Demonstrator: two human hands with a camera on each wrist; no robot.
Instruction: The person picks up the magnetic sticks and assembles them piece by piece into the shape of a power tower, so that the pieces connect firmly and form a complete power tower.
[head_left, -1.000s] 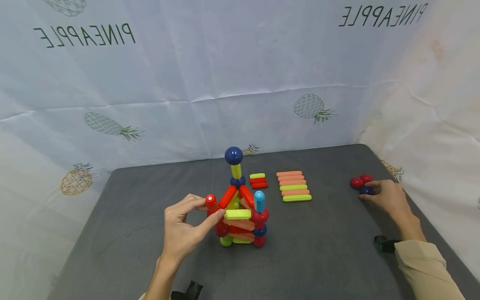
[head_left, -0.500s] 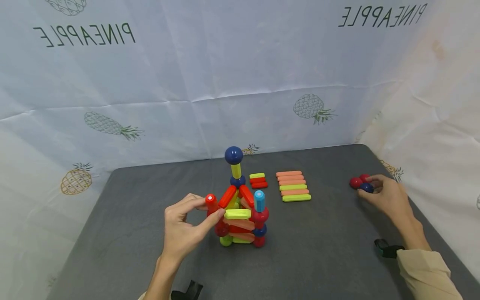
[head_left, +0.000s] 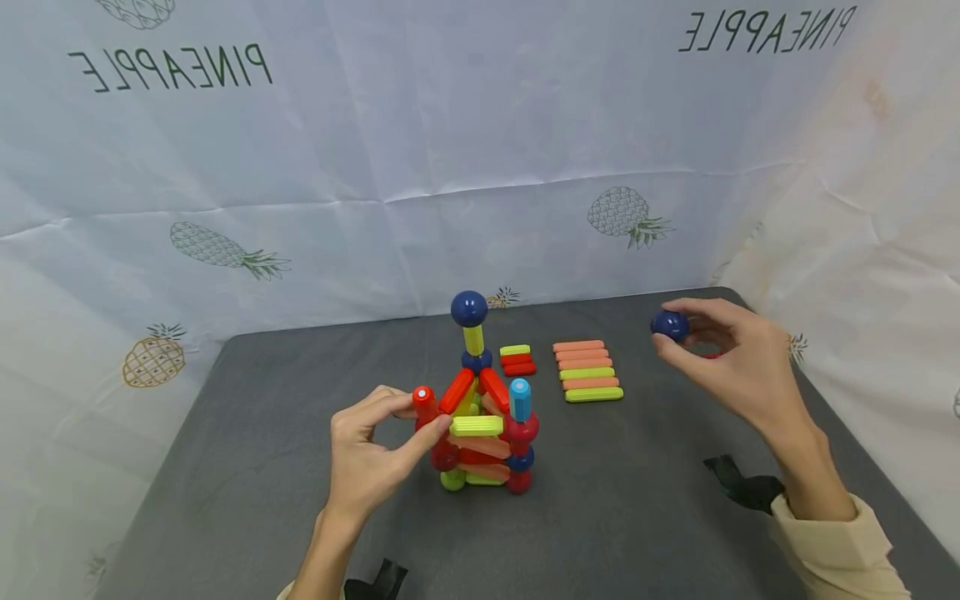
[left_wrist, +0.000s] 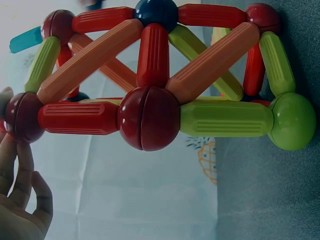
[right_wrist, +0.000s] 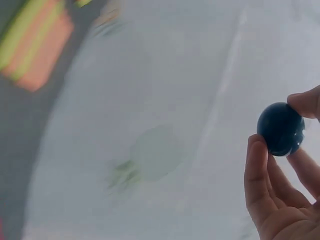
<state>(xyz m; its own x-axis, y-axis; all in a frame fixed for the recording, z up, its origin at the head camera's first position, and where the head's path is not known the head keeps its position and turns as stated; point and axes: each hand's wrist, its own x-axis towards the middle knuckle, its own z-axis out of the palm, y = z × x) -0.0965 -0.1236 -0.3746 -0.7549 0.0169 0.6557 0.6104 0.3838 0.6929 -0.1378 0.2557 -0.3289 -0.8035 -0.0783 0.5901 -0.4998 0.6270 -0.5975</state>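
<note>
A tower of magnetic rods and balls stands in the middle of the table. My left hand holds its upper left corner between thumb and fingers; in the left wrist view the fingers are at a dark red ball there. A red rod and a light blue rod stick up from the front corners, and a blue ball tops the rear peak. Off to the right, above the table, my right hand pinches a dark blue magnetic ball, seen close up in the right wrist view.
Behind the tower lie short rods, red and yellow-green. A row of longer peach and yellow-green rods lies right of them. Something red shows partly behind the right hand. A pineapple-print cloth hangs behind the grey table.
My right hand has picked up the dark blue ball from beside the red balls and carried it up and leftward. The left hand stays at the tower's corner.
</note>
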